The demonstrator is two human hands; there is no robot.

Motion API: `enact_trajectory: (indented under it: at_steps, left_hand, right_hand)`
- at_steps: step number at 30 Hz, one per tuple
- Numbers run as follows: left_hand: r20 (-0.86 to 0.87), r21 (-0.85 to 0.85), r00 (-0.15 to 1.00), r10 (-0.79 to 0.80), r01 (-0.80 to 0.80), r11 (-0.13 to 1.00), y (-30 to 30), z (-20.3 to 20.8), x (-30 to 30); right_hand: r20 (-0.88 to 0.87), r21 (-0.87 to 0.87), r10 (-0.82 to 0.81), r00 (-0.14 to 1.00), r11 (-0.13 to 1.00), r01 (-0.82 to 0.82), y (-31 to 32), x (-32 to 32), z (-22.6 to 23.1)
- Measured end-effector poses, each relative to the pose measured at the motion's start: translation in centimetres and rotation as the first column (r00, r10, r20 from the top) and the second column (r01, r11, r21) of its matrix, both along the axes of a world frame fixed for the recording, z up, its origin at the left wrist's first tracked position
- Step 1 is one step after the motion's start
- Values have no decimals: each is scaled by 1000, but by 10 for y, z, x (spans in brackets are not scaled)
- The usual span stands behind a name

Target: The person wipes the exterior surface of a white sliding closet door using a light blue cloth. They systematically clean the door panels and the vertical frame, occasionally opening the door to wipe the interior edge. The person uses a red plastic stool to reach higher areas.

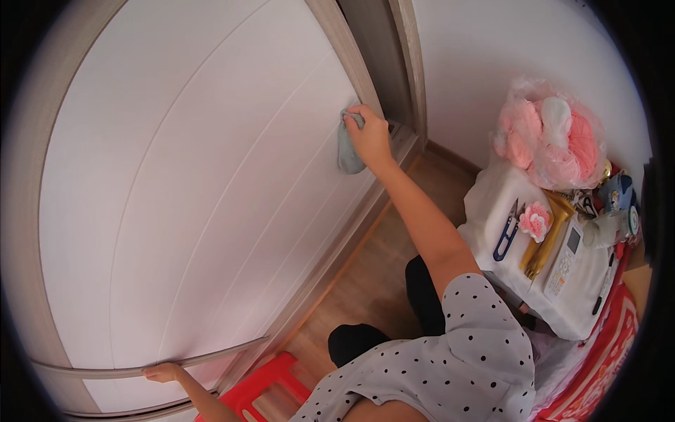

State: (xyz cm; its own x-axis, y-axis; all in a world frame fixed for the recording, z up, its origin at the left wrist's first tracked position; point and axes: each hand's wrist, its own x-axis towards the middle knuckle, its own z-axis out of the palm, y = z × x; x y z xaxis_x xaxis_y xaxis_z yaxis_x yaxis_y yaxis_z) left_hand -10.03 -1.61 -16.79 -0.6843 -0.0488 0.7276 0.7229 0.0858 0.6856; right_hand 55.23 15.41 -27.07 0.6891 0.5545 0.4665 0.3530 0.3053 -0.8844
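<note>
A large white sliding door panel [204, 176] with curved-looking grooves and a grey-brown frame fills the left of the head view. My right hand [370, 137] is closed on a grey-green cloth [349, 151] and presses it to the panel beside the frame on its right side. Part of the cloth hangs below my fingers. At the lower left, my left hand [163, 373] grips the thin door frame strip [218, 352], with its fingers at the strip's edge and partly hidden.
A red plastic stool [271, 383] stands below the door on the wooden floor [365, 285]. At right, a white-covered surface [492, 197] bears thread snips [505, 235], a crocheted pink flower [534, 221], a remote control [564, 260] and a bag of pink yarn [552, 137].
</note>
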Motion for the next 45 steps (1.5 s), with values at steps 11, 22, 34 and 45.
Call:
enact_trajectory:
  at_steps: [11,22,34,45]
  left_hand:
    - [-30,-26,999,-30,29,999,-3,1,-2]
    - [28,-6,999,23,-23,1000,5,1,17]
    - [36,-4,999,-36,36,999,5,2,20]
    - [23,-30,999,-37,38,999,6,1,19]
  right_hand:
    - [0,-45,-15,1000,999,15,14,23,8]
    - [113,-99,66,991,994,-55,5,18,12]
    - [-554,-83,361,750,873,-481,-28,-43,-56]
    - [66,167,140,988,975,-149,-26,-95,-43]
